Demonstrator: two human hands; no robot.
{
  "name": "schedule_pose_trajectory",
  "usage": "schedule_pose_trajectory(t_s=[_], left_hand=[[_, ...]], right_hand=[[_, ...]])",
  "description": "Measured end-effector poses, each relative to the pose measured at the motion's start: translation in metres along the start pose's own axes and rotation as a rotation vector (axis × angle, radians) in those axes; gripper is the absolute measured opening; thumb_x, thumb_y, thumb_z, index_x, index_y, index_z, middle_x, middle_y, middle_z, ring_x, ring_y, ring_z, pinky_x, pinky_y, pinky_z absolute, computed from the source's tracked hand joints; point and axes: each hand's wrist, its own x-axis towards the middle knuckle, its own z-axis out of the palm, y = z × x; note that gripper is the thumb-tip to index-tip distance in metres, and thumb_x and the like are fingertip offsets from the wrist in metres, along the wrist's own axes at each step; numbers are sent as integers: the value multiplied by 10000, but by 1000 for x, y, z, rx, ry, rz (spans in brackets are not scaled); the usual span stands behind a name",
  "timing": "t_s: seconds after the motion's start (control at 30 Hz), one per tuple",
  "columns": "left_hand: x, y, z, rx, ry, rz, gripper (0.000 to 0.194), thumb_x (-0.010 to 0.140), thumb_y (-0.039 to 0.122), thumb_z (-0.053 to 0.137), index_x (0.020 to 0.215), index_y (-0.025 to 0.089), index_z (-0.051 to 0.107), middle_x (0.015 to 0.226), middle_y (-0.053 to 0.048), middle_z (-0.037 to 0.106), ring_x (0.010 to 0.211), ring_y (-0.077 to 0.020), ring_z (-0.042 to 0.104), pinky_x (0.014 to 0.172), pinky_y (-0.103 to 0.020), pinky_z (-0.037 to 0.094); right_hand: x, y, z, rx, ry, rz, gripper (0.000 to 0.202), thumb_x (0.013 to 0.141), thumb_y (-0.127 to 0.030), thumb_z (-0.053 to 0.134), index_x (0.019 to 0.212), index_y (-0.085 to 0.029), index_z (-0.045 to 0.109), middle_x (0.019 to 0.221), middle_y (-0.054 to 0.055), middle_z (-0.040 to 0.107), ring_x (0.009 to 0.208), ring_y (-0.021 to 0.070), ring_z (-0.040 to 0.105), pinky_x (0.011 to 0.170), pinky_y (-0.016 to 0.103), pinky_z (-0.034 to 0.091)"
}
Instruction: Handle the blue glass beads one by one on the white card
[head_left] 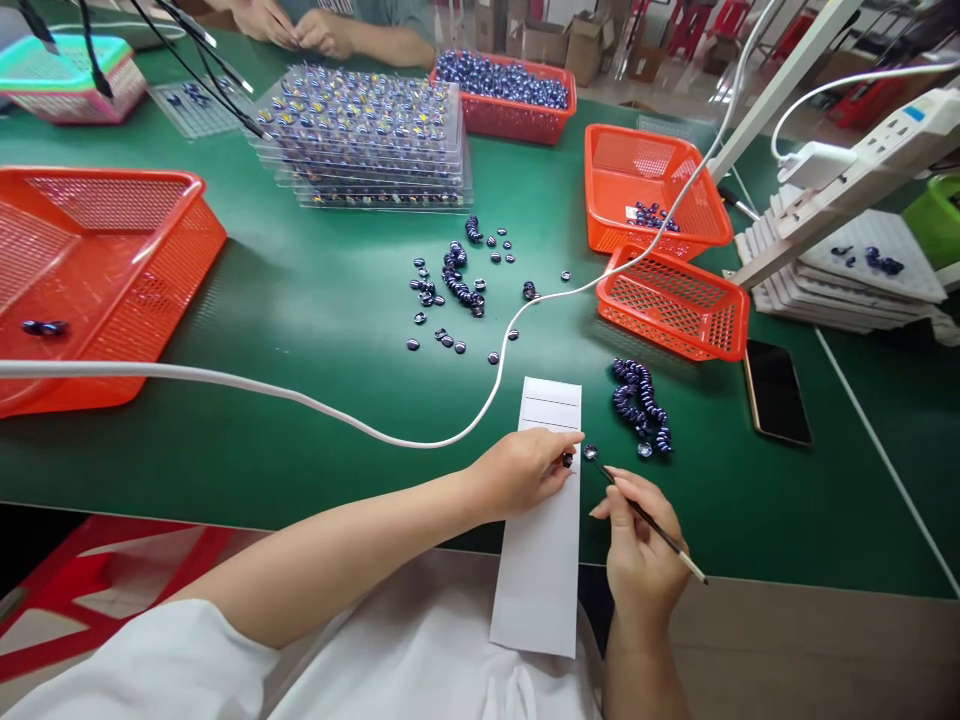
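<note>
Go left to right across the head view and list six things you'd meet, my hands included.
Big orange basket → tray stack → left hand → right hand → phone → green container.

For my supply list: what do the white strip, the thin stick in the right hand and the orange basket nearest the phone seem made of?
White strip: likely paper or thin card, matt, with crisp edges and thin dark lines.
Thin stick: perhaps painted wood or plastic; its dark shaft has a pale section, too small to settle.
Orange basket: probably moulded plastic, with glossy lattice walls.
</note>
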Motion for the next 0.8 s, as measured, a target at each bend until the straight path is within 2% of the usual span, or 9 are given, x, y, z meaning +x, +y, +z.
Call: schedule_pose_trajectory(t_s=[0.13,0.3,0.6,0.8], left_hand=[[-1,-1,-1,6,-3,3,384,871,123,566,1254,132,547,948,-63,741,781,-162,706,725,-288,594],[-2,-2,-1,20,-21,-5,388,882,134,556,1269,157,531,953,-52,742,796,-158,708,735,-281,589],[-2,1,2,42,2,5,361,884,147,562,1245,129,545,926,-55,741,778,-171,707,722,-293,590],[-2,1,4,44,-7,-24,370,879,149,570,1249,147,547,951,-54,745,795,-167,713,740,-288,591]], right_hand=[[0,0,-1,22,-40,-44,164,903,-152,644,1031,-240,695,1096,54,721,690,133,691,584,290,602],[-3,4,-2,-59,-64,40,172,896,-197,672,1057,-236,717,1020,38,736,606,107,676,599,260,596],[0,1,1,-197,-22,94,127,896,-295,669,968,-206,723,896,25,730,567,101,648,568,232,554],[2,-1,2,-166,-3,88,121,881,-299,680,934,-198,722,868,27,723,566,102,643,559,229,548]])
